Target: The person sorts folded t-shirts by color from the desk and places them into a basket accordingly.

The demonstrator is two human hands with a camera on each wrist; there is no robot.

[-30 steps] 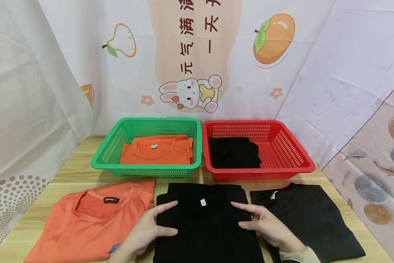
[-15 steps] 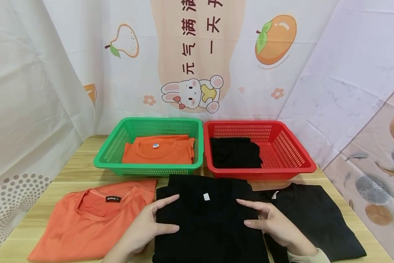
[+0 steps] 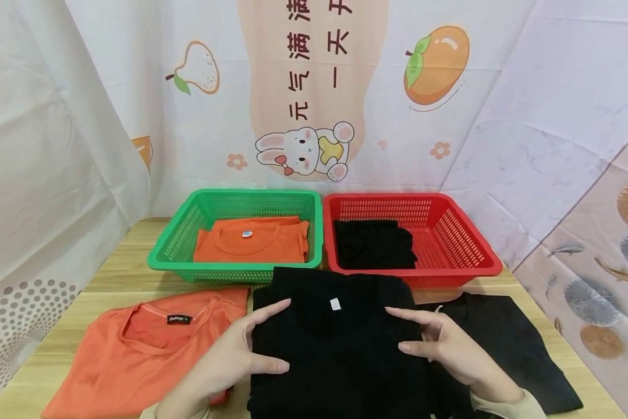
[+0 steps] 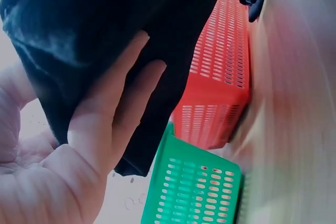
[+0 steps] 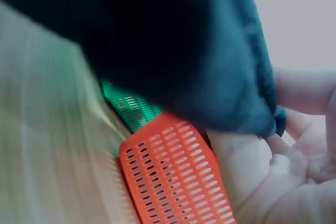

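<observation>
A folded black T-shirt [image 3: 340, 361] with a small white neck label is held at its two sides, raised off the table in both wrist views. My left hand [image 3: 240, 352] grips its left side, thumb and index finger on top. In the left wrist view, other fingers of the left hand [image 4: 92, 135] lie against the cloth's underside [image 4: 173, 51]. On the right side, my right hand [image 3: 444, 343] holds the shirt in the same way. The right wrist view shows the cloth [image 5: 173, 51] between the thumb and fingers of that hand [image 5: 294, 171], partly blurred.
Behind the shirt stand a green basket [image 3: 230, 266] with a folded orange shirt [image 3: 251, 241] and a red basket [image 3: 450, 272] with folded black cloth [image 3: 371, 244] at its left. An orange T-shirt [image 3: 151, 366] lies left, another black T-shirt [image 3: 507, 349] right, on the wooden table [image 3: 120, 256].
Both hands have lifted the folded black T-shirt and carried it slightly forward and right. Its far edge now overlaps the front of the baskets in the head view.
</observation>
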